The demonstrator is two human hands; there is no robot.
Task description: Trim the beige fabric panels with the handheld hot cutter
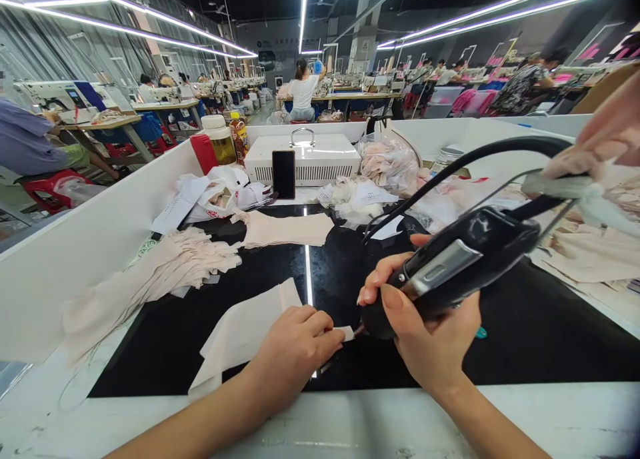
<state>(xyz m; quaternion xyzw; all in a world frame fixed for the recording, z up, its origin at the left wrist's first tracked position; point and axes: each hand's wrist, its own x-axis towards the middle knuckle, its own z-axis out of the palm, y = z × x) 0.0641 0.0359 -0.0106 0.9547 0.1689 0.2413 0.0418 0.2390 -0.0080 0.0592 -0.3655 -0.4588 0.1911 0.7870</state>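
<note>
My left hand [295,342] is closed on a pale cream fabric piece [250,322] that lies on the black glossy work surface [160,352]. A small end of the cloth sticks out past my fingertips. My right hand [430,332] is wrapped round a black handheld power tool [450,266] with a silver plate on its side. The tool's narrow tip points left and meets, or nearly meets, that fabric end; I cannot tell which. A thick black cable [465,154] arches up from the tool's rear towards the upper right.
Left of the black surface lies a pile of cream fabric pieces [165,266]; another flat piece [285,229] lies farther back. A phone [284,174] leans against a white vented box [303,156]. Plastic bags of fabric [387,159] and fabric stacks [585,252] stand right. Co-workers sit beyond.
</note>
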